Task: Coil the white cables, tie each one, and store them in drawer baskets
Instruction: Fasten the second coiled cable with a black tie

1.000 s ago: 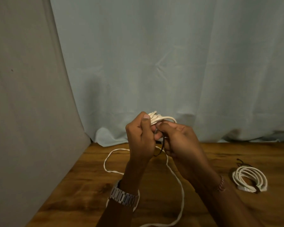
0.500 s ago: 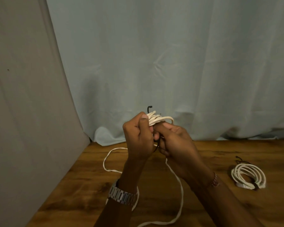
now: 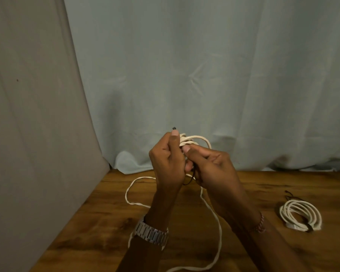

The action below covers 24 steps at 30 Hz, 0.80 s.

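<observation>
I hold a coil of white cable (image 3: 192, 140) raised above the wooden table (image 3: 110, 213), between both hands. My left hand (image 3: 168, 163) grips the coil from the left, thumb up against the loops. My right hand (image 3: 212, 169) pinches the coil and a thin black tie (image 3: 192, 178) that dangles between my palms; the tie's other end (image 3: 174, 128) pokes up above my left thumb. A loose tail of the same cable (image 3: 214, 222) trails down across the table. A second white cable coil (image 3: 300, 215), bound with a black tie, lies on the table at the right.
A pale blue curtain (image 3: 204, 75) hangs behind the table and a grey cloth (image 3: 28, 114) covers the left side. A watch sits on my left wrist. No drawer baskets are in view.
The black tie end that stuck up high above the coil now shows only as a short tip. My right hand has shifted a little along the coil; both hands stay together.
</observation>
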Each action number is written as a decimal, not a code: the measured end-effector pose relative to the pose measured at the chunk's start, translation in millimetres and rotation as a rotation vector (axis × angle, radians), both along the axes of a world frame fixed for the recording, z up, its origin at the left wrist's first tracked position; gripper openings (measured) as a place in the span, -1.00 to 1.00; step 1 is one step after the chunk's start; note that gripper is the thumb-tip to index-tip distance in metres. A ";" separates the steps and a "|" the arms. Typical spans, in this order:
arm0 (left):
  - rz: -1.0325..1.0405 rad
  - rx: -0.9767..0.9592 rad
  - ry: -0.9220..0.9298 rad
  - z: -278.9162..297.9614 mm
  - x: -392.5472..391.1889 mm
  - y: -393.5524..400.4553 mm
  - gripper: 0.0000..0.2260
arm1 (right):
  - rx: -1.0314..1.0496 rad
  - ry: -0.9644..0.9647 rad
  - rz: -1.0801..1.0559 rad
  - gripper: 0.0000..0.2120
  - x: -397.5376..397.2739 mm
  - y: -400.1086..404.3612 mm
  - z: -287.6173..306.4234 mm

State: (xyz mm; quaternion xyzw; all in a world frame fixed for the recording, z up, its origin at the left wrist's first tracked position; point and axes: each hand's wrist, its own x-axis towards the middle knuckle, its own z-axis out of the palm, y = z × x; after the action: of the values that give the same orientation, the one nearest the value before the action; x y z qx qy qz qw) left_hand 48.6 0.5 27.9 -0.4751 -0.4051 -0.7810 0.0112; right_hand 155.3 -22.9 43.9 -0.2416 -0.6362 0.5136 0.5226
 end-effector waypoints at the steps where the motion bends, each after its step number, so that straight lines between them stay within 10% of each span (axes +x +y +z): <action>1: 0.010 -0.019 0.013 -1.2 -1.0 1.9 -0.63 | -0.002 0.008 -0.005 -0.62 -0.1 0.4 -0.2; 24: -0.085 -0.157 -0.124 7.1 -7.4 -2.1 -0.80 | 0.022 -0.208 -0.045 -0.87 13.6 -6.4 13.6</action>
State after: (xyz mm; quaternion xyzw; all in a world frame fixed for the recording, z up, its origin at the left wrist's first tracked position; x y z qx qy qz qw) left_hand 41.2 -1.5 34.9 -0.4419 -0.4443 -0.7747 -0.0844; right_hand 169.0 -29.3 57.5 -0.3020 -0.6869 0.4671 0.4678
